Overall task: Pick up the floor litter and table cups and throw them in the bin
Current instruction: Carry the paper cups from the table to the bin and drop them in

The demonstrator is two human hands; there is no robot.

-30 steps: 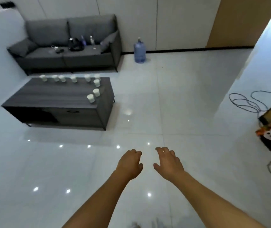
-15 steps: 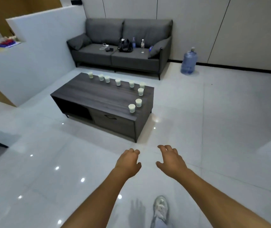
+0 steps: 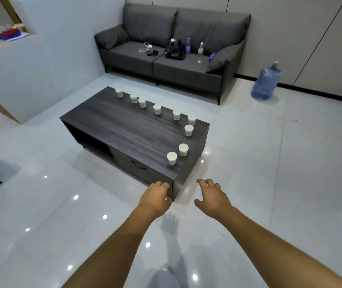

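Closing on the tabletop (image 3: 124, 129), nearer than a second ago.
Left hand (image 3: 155, 194) and right hand (image 3: 212, 196) loose, empty; nine cups (image 3: 172, 158) untouched, grabbing likely next.

Both forearms ran off the bottom edge, and the small items on the sofa (image 3: 178, 65) were too small to identify.
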